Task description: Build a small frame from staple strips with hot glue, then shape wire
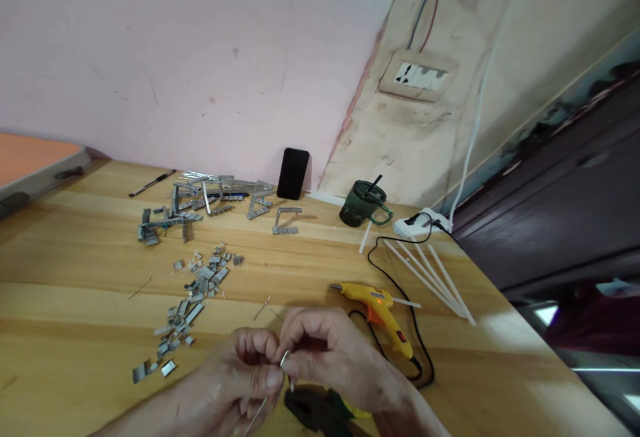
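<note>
Low in the middle of the view, my left hand [255, 367] pinches a thin silvery wire [257, 415] that runs down toward the bottom edge. My right hand [325, 350] is closed on the wire's upper end, where it bends into a small hook between the two thumbs. Both hands touch or nearly touch at the fingertips. Just below them lie dark-jawed pliers [313, 410] with some yellow-green on the handles, partly hidden by my right hand and wrist. A yellow glue gun [373, 300] with an orange trigger rests to the right.
Small grey metal pieces [205, 280] lie scattered at left, with several assembled metal frames [175, 213] behind them. Along the wall stand a black phone [293, 173] and a green mug [363, 203]. White glue sticks [430, 277], a power strip [423, 223] and a black cord [413, 303] are at right.
</note>
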Tool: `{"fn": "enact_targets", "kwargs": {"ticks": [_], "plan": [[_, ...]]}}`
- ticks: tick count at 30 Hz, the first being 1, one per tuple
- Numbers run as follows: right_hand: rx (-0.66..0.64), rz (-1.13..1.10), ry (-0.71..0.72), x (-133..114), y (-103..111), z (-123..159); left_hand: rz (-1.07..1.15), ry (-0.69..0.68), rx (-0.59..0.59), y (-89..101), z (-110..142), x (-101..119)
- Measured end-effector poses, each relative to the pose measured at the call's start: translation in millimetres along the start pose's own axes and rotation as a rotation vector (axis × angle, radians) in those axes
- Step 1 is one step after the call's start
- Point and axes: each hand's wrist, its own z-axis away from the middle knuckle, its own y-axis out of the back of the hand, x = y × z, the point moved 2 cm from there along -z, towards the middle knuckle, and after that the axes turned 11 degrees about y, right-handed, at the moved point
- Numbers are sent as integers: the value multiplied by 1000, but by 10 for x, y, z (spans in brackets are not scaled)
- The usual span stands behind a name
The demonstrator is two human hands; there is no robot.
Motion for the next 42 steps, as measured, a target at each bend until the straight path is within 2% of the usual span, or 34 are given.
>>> {"fn": "enact_targets", "kwargs": {"ticks": [6,12,16,19,25,30,37,42], "plan": [[-3,14,-12,34,-21,-8,-9,24,-13,7,-13,-19],[34,137,26,43,-40,4,19,69,-43,31,-17,-20],[54,10,25,59,-18,7,41,66,-33,11,25,22],[60,-100,47,63,16,-5,52,89,-67,-14,46,49],[-10,-193,15,76,46,-24,-3,120,-119,-32,44,50],[14,-26,40,42,69,4,33,112,-123,-61,64,57],[-19,532,222,-148,59,82,23,135,-111,-87,102,78],[-10,510,199,-166,44,117,-187,41,43,-14,85,86]]}}
